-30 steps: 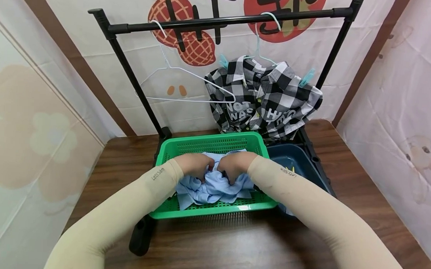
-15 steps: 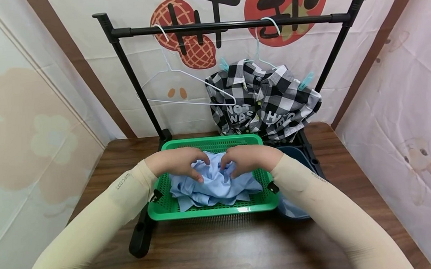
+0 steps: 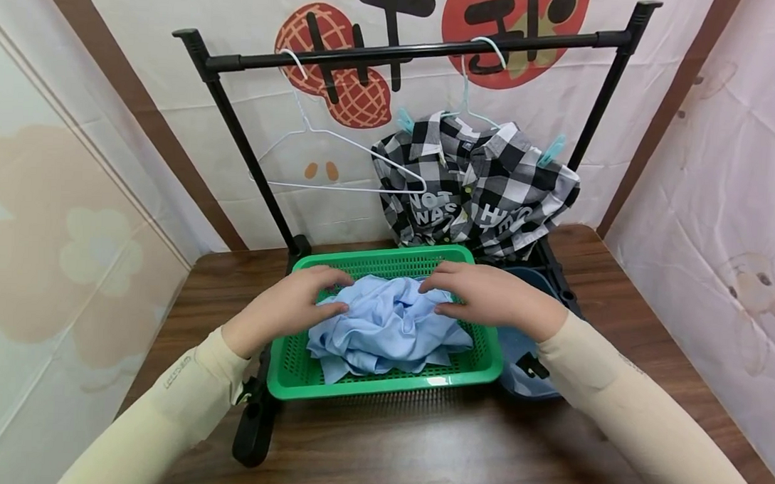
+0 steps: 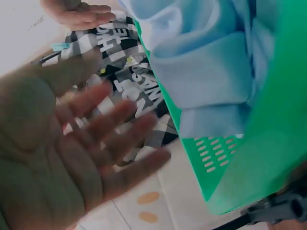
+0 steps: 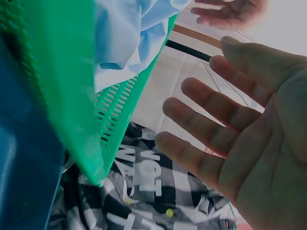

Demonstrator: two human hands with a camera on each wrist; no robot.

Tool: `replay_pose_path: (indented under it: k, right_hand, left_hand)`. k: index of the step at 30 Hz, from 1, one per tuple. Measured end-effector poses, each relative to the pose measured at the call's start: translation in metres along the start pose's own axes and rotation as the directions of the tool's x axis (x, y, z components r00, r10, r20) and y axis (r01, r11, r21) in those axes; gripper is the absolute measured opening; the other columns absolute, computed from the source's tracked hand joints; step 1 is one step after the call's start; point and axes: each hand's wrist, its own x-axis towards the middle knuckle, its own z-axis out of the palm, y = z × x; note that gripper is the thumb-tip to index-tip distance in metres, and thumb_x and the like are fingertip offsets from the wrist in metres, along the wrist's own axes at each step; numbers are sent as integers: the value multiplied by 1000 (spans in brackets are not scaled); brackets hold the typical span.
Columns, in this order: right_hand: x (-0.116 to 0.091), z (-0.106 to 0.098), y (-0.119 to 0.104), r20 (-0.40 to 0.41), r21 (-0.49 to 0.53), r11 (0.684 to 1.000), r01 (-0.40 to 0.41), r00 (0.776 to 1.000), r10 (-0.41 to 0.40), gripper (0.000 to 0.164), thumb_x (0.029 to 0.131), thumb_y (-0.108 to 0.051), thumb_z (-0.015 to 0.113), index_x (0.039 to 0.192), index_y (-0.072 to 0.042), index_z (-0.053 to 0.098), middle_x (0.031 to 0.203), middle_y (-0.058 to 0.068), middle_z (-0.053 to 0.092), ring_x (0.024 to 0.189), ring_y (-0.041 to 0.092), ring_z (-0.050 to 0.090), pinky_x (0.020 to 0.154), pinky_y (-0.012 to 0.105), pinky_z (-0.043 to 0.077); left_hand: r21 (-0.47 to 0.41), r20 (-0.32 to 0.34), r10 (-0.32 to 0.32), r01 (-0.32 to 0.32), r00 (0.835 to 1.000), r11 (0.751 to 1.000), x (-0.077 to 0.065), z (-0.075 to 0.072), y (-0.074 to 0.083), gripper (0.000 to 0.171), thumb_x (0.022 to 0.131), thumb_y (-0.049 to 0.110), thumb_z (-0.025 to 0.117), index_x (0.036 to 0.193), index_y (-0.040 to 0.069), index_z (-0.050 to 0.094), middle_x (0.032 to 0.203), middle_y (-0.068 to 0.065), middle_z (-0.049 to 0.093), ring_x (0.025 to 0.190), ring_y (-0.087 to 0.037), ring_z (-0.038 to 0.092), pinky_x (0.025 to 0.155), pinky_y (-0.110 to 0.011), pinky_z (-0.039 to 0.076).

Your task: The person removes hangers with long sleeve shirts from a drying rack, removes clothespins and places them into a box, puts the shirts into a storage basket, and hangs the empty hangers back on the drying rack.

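Your left grip (image 3: pixel 289 304) and right grip (image 3: pixel 497 294) are spread, holding nothing, either side of the crumpled blue cloth (image 3: pixel 387 331) in the green basket (image 3: pixel 385 388). It looks soft, light and limp; pinch an outer edge, though folds may hide a better hold.

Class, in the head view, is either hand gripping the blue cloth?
No, the left hand and right hand hold nothing, the blue cloth between them.
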Motion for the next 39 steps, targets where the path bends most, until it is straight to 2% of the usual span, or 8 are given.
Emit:
replay_pose_path:
  k: [5, 9, 16, 19, 23, 28, 34, 39]
  right_hand:
    - [-22, 4, 6, -107, 23, 999, -31, 994, 33, 35, 99, -29, 70, 134, -25, 65, 131, -8, 61, 114, 10, 62, 94, 37, 54]
    - [-36, 8, 12, -196, 44, 999, -26, 980, 34, 36, 99, -26, 70, 134, -23, 65, 129, -7, 63, 114, 9, 62, 92, 37, 55]
    - [-55, 16, 16, -277, 92, 995, -30, 959, 54, 32, 100, -21, 69, 132, -21, 66, 128, -4, 64, 114, 15, 63, 92, 39, 55]
    - [-61, 22, 19, -297, 101, 994, -27, 953, 56, 31, 101, -22, 68, 132, -21, 65, 128, -6, 64, 117, 14, 62, 95, 40, 55]
    - [-67, 27, 21, -322, 106, 994, -13, 946, 47, 31, 101, -22, 67, 132, -22, 65, 129, -8, 63, 119, 10, 60, 96, 38, 54]
    - [-71, 32, 23, -345, 110, 994, -3, 938, 41, 31, 101, -21, 68, 132, -22, 66, 128, -9, 64, 120, 10, 60, 96, 39, 55]
    - [-77, 32, 24, -376, 114, 993, -10, 925, 52, 32, 99, -20, 70, 131, -22, 66, 127, -9, 64, 118, 9, 60, 92, 38, 55]
    - [-83, 30, 25, -389, 115, 992, -49, 917, 90, 33, 98, -19, 71, 131, -23, 67, 128, -10, 64, 119, 9, 60, 90, 37, 56]
  left_hand:
    - [-75, -122, -123, 115, 985, 991, -17, 3, -4, 40, 98, 28, 72, 134, 13, 64, 134, -6, 65, 117, -29, 65, 95, -51, 55]
    - [-183, -185, -172, 138, 967, 973, -27, 3, -9, 37, 99, 27, 70, 134, 16, 63, 134, -6, 64, 119, -29, 64, 95, -52, 55]
    - [-322, -345, -347, 238, 872, 916, -33, 1, -30, 33, 104, 38, 60, 127, 15, 64, 118, -5, 69, 104, -21, 63, 85, -40, 53]
    - [-361, -377, -381, 245, 844, 900, -32, -3, -37, 33, 105, 38, 59, 124, 12, 66, 107, -6, 69, 89, -21, 61, 72, -32, 51]
    - [-427, -385, -407, 231, 828, 874, -30, -4, -47, 35, 104, 39, 60, 123, 11, 67, 102, -7, 67, 81, -26, 61, 61, -27, 51]
    - [-512, -392, -401, 166, 828, 843, -33, -1, -56, 39, 104, 38, 61, 128, 7, 64, 115, -10, 66, 93, -26, 65, 71, -21, 55]
    - [-574, -472, -367, 36, 802, 818, -42, 3, -57, 33, 103, 25, 64, 128, 2, 62, 120, -13, 66, 98, -19, 67, 77, -18, 56]
    - [-590, -485, -366, 11, 794, 807, -40, 2, -58, 34, 103, 23, 65, 129, 3, 61, 117, 0, 66, 96, -11, 65, 78, -19, 55]
